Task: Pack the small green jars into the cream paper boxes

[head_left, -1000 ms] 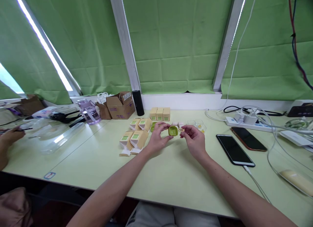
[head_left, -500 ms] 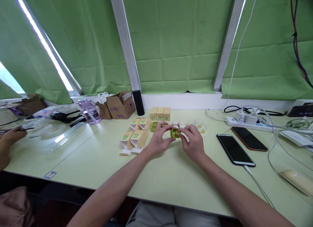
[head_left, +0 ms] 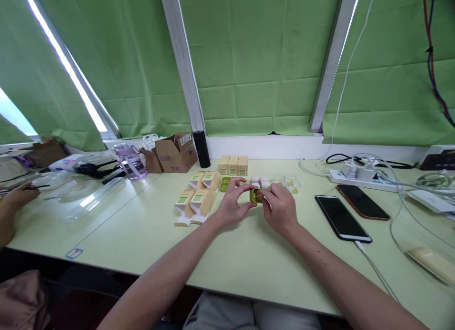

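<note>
A small green square case [head_left: 253,196] is held up over the table. My left hand [head_left: 232,202] pinches its left side between thumb and fingers. My right hand [head_left: 280,209] is closed, with its fingertips pressed together at the case's right side and front, partly covering it. Whether a small piece is between those fingers I cannot tell. Just behind my left hand lies another green case [head_left: 224,183], partly hidden. Small white-and-pink pieces [head_left: 263,182] sit behind the held case, beside clear round containers [head_left: 291,184] with yellow bits.
Several opened cardboard boxes [head_left: 202,202] stand to the left, with closed ones [head_left: 232,165] behind. Two phones [head_left: 341,218], a power strip [head_left: 362,177] and cables lie right. A water bottle [head_left: 130,162] and carton [head_left: 177,153] stand back left; another person's hand [head_left: 21,196] is far left.
My right hand's fingers have shifted slightly left and curled closer over the green case. The case has moved slightly right and turned in my left hand.
</note>
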